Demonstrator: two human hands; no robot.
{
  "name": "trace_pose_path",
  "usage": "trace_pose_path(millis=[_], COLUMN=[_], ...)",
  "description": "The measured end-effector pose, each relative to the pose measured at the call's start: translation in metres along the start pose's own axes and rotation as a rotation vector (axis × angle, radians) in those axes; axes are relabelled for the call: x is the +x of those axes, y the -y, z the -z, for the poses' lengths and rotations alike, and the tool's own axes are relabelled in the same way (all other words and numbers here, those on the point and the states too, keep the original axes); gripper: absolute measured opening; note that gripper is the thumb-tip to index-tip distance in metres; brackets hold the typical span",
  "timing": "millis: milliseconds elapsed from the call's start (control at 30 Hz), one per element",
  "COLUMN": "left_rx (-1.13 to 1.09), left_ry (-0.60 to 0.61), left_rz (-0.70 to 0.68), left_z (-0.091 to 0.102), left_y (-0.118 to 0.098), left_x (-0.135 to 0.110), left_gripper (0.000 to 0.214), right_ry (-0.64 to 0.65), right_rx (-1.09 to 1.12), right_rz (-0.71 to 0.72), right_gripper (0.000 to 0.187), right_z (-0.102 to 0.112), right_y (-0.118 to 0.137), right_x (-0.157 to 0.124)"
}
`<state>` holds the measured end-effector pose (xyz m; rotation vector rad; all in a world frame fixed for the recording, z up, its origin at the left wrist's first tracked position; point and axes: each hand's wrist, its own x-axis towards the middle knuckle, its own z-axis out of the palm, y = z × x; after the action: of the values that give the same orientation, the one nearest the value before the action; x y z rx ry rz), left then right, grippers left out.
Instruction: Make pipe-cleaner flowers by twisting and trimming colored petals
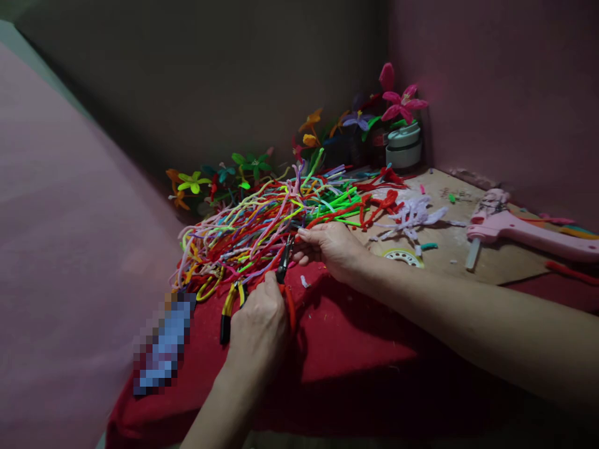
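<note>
A big heap of coloured pipe cleaners [262, 224] lies on a red cloth [355, 349]. My left hand [259, 324] is closed round red-handled pliers [285, 274], whose dark jaws point up into the heap. My right hand [330, 246] reaches in from the right with its fingers curled at the edge of the heap, pinching a strand near the plier jaws. A second tool with yellow and black handles [230, 308] lies just left of my left hand.
Finished pipe-cleaner flowers [400, 103] stand at the back by a white pot [403, 146]. A pink glue gun [524, 231] lies on the wooden board [472, 249] at right, near white pipe-cleaner pieces [412, 215]. A pink sheet [70, 249] covers the left side.
</note>
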<state>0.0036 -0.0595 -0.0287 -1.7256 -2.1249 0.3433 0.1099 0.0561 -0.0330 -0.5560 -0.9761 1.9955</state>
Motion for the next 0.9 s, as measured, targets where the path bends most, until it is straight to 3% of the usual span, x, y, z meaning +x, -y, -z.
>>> trace_pose_path(millis=[467, 900], left_rx=[-0.051, 0.193], left_ry=[0.038, -0.142], left_rz=[-0.019, -0.011], left_z=[0.005, -0.005], left_y=[0.001, 0.002], left_x=[0.002, 0.002], left_gripper=[0.026, 0.033], right_ry=[-0.043, -0.009], right_rx=[0.059, -0.083], right_rz=[-0.048, 0.072], right_gripper=[0.022, 0.026], right_z=[-0.002, -0.003], right_y=[0.003, 0.001], right_x=[-0.001, -0.005])
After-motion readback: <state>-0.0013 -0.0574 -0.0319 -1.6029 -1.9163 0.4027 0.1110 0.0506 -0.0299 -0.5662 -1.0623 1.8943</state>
